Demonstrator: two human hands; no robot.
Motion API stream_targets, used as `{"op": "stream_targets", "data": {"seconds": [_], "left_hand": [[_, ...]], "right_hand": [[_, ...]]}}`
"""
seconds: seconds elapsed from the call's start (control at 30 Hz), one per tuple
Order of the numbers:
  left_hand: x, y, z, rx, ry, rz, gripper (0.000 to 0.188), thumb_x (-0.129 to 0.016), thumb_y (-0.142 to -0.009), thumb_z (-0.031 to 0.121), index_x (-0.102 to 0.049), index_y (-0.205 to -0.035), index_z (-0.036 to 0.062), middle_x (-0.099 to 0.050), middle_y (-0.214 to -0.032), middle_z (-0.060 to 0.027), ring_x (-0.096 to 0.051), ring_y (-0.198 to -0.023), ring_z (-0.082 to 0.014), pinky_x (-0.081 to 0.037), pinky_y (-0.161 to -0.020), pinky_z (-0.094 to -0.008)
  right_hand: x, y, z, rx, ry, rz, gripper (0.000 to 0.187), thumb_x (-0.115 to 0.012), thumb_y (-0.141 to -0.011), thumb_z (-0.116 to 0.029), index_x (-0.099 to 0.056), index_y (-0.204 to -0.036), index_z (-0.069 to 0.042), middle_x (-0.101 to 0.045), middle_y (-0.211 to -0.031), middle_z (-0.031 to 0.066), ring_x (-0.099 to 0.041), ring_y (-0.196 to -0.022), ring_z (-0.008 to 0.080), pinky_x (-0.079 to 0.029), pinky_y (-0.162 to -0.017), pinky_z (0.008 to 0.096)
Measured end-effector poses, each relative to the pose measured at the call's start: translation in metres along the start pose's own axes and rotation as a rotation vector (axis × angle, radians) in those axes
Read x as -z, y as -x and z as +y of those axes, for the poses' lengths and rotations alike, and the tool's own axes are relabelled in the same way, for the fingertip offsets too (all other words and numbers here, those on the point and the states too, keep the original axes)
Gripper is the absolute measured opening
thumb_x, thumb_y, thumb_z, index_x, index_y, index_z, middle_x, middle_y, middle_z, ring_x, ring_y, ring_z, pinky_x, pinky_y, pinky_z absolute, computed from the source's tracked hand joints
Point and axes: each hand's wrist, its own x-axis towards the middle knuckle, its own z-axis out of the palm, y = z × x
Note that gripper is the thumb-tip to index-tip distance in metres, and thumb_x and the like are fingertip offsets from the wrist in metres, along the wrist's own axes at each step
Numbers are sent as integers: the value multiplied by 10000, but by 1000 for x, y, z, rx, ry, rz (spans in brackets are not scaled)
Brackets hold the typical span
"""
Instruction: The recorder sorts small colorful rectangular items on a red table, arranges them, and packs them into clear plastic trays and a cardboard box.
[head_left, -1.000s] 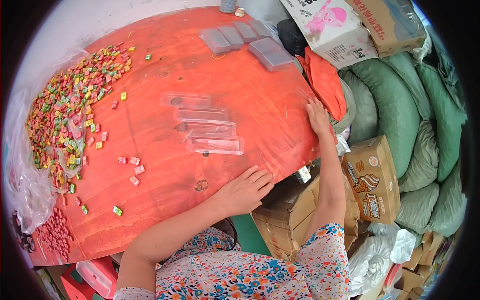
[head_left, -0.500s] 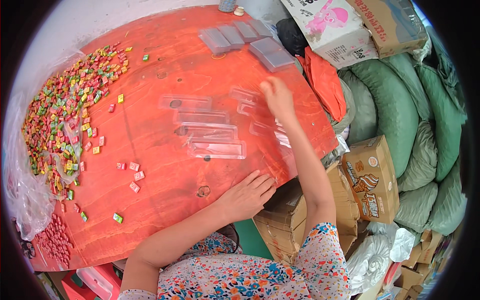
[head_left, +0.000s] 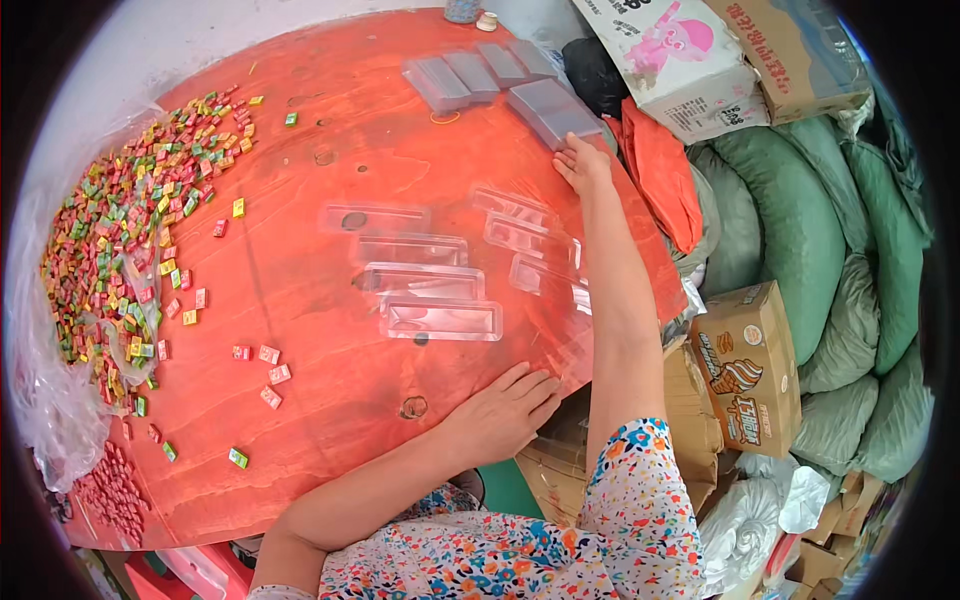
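Note:
My right hand point(head_left: 583, 165) reaches to the far right of the table, its bent fingers closed at the near corner of a stack of clear plastic trays point(head_left: 553, 110). My left hand point(head_left: 505, 408) rests flat by the near edge, fingers stretched out and holding nothing. Between the hands, several single clear trays lie in two slanting columns; the nearest tray point(head_left: 441, 320) of the left column is in full view. My right forearm partly covers the right column, where one tray point(head_left: 528, 237) shows. Grey-looking stacks of trays point(head_left: 450, 80) stand beyond.
A heap of small coloured packets point(head_left: 120, 230) spreads along the left side by a clear plastic bag point(head_left: 55, 400). Small red pieces point(head_left: 112, 495) lie at the near left corner. Cardboard boxes point(head_left: 745, 365) and green sacks point(head_left: 785, 220) crowd the right side.
My right hand has moved from above the right column of trays, away from me, to the tray stack. The left hand stays on the table. The whole view has shifted slightly.

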Motion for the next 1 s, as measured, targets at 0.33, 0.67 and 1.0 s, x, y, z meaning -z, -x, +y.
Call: {"op": "stream_targets", "data": {"seconds": [0.33, 0.67, 1.0], "left_hand": [[0, 2, -2, -7, 60, 59, 503, -598, -860, 186, -549, -1313, -27, -520, -1373, -146, -430, -1341, -283, -267, -1177, -458], [-1, 3, -4, 12, 54, 20, 604, -690, -826, 229, -514, -1364, 18, -488, -1420, -128, -410, -1369, -266, -263, -1185, -446], [-1, 2, -4, -15, 93, 90, 541, -714, -804, 181, -573, -1299, 12, -516, -1384, -143, -453, -1331, -286, -326, -1150, -446]], "right_hand": [[-19, 15, -15, -43, 121, 157, 601, -847, -761, -377, -610, -1078, 75, -621, -1012, 179, -634, -765, 273, -587, -695, 431], [-23, 13, -18, -95, 168, 72, 720, -833, -768, -387, -508, -1271, 14, -567, -1146, 165, -587, -970, 307, -542, -842, 448], [8, 27, -17, -128, -192, 1, 576, -766, -835, -294, -521, -1285, -30, -566, -1093, 133, -564, -1053, 323, -506, -958, 480]]}}
